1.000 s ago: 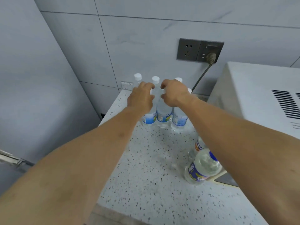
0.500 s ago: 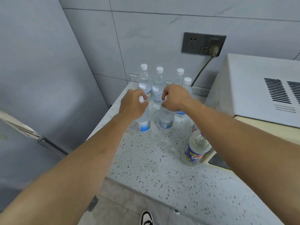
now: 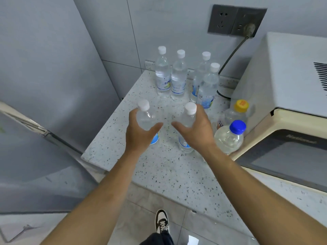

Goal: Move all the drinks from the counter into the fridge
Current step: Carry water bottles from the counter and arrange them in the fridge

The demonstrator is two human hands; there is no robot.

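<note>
My left hand [image 3: 139, 134] grips a clear water bottle [image 3: 144, 115] with a white cap, held above the speckled counter [image 3: 169, 172]. My right hand [image 3: 196, 132] grips a second white-capped water bottle [image 3: 188, 116] beside it. Several more water bottles [image 3: 178, 76] stand at the back of the counter near the wall. A bottle with a blue cap [image 3: 230, 137] and one with a yellow cap [image 3: 236, 113] stand to the right of my right hand. The grey fridge [image 3: 44, 76] fills the left side, its door edge [image 3: 33, 127] showing.
A cream microwave [image 3: 286, 106] sits on the counter at the right, close to the coloured-cap bottles. A wall socket [image 3: 235, 21] with a plugged cable is above. Tiled floor and my shoe [image 3: 161, 221] lie below the counter's front edge.
Both hands have pulled back from the bottle group toward me, each carrying one bottle lifted off the counter. The view has tilted down, showing floor and shoe.
</note>
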